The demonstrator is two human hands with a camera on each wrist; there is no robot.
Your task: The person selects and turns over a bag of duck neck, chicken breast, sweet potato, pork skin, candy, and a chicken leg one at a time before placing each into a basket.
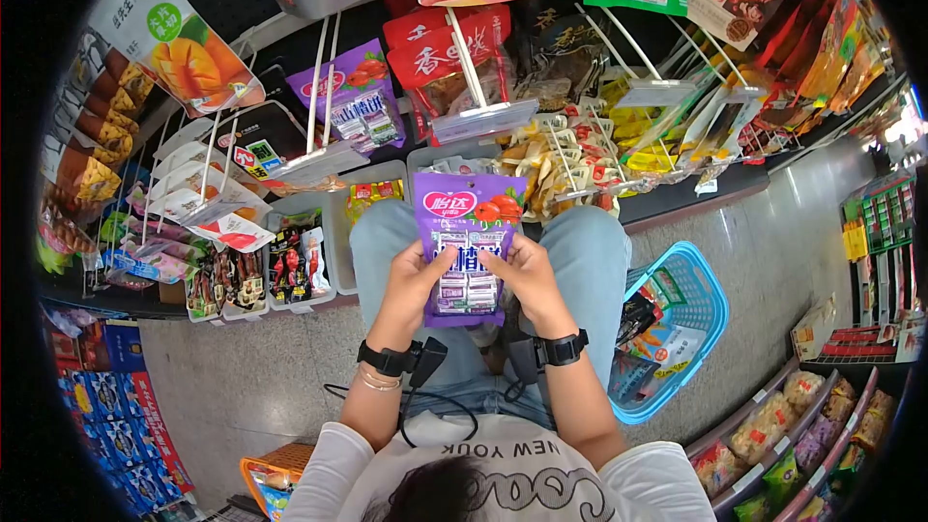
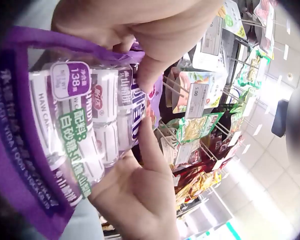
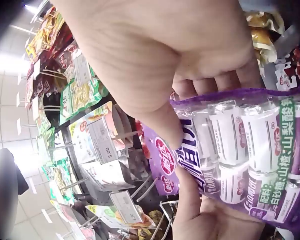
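Note:
A purple bag of haw cakes (image 1: 471,309) stands upright between the person's knees, its printed front facing up toward the head camera. White wrapped cakes show through its clear window. The left hand (image 1: 418,282) grips its left edge and the right hand (image 1: 530,280) its right edge. Both thumbs press on the front, near the middle. In the left wrist view, the left hand (image 2: 155,30) comes in from above over the bag (image 2: 20,135). From the right wrist, curled fingers of the right hand (image 3: 150,60) show behind the edge of the bag (image 3: 225,100).
Snack bags hang from hooks ahead, among them a like purple bag (image 1: 362,87). Grey bins (image 1: 333,242) of small packs line the lower shelf. A blue basket (image 1: 710,300) with packages stands by the right leg, an orange basket (image 1: 253,469) behind at left.

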